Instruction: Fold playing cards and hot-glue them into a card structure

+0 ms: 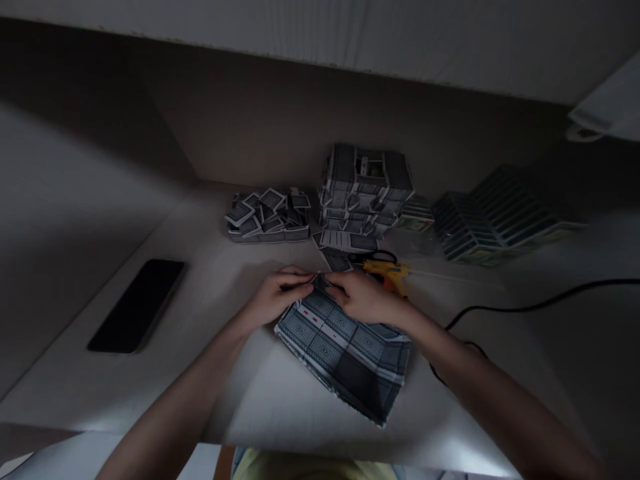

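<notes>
A folded structure of joined playing cards [325, 340], their patterned backs facing up, lies slanted on the desk in front of me. At its far corner, the fingers of my left hand [280, 293] pinch the edge. My right hand [357, 293] grips the same corner from the other side, fingertips close to those of the left. A small dark piece, seemingly a card, shows between the fingertips, though they partly cover it. Just beyond my right hand rests a yellow glue gun [387, 270], partly hidden by that hand.
Behind stand a box-like card structure [367, 190] and a tray of loose cards [270, 217]. Stacked card boxes [500, 213] are at right. A black phone [137, 307] lies left. A black cable [500, 308] crosses the right side; a shelf [320, 33] overhangs.
</notes>
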Demonstrator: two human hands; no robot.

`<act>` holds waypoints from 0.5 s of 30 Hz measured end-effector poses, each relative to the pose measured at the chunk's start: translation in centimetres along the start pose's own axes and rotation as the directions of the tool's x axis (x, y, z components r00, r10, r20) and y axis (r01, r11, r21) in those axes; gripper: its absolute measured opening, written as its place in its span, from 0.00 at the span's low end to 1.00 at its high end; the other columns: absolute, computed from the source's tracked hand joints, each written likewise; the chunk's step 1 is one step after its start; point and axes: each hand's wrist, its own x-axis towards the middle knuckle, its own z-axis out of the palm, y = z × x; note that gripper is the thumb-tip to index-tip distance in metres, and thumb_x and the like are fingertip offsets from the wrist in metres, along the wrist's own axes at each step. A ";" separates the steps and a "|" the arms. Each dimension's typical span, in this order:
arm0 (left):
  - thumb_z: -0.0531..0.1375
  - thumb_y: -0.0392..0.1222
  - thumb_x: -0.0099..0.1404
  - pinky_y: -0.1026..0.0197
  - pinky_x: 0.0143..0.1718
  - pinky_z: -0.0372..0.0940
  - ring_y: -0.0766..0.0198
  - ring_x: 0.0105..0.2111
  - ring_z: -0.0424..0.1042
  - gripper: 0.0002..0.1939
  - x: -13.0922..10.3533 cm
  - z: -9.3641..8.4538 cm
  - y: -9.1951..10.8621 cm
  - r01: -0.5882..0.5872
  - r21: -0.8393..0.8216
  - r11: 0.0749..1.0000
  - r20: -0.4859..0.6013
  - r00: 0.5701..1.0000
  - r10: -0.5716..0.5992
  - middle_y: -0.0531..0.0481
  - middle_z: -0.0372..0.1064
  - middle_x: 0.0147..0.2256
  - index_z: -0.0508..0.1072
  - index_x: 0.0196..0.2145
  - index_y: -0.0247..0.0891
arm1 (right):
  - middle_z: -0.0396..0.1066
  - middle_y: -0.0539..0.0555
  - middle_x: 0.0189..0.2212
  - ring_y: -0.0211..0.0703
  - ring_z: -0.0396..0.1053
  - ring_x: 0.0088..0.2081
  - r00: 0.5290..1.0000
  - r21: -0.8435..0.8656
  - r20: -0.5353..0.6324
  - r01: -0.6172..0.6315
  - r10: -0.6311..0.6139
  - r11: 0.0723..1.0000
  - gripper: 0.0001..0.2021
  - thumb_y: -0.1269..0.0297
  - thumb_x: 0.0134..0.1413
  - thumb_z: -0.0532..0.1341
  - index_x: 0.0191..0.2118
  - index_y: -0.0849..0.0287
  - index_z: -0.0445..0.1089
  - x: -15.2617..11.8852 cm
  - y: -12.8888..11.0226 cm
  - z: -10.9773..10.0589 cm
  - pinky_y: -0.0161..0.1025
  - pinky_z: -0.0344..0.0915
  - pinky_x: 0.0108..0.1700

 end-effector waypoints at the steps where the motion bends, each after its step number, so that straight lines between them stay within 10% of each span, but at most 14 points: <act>1: 0.60 0.42 0.55 0.61 0.44 0.61 0.61 0.41 0.69 0.11 0.0 0.0 0.0 0.002 0.004 1.000 -0.006 1.000 -0.002 0.47 0.71 0.39 0.77 0.36 0.38 | 0.72 0.55 0.33 0.40 0.67 0.34 1.000 -0.004 -0.003 -0.001 0.001 1.000 0.10 0.69 0.54 0.50 0.37 0.60 0.68 0.0 0.0 0.0 0.33 0.56 0.34; 15: 0.56 0.43 0.59 0.63 0.43 0.64 0.63 0.39 0.71 0.12 -0.1 0.2 0.1 -0.024 0.101 0.995 -0.001 1.000 0.024 0.48 0.73 0.40 0.76 0.36 0.36 | 0.72 0.55 0.31 0.40 0.66 0.33 0.994 -0.061 0.012 -0.107 0.108 0.992 0.10 0.73 0.50 0.52 0.36 0.61 0.69 0.1 -0.3 -0.2 0.32 0.54 0.33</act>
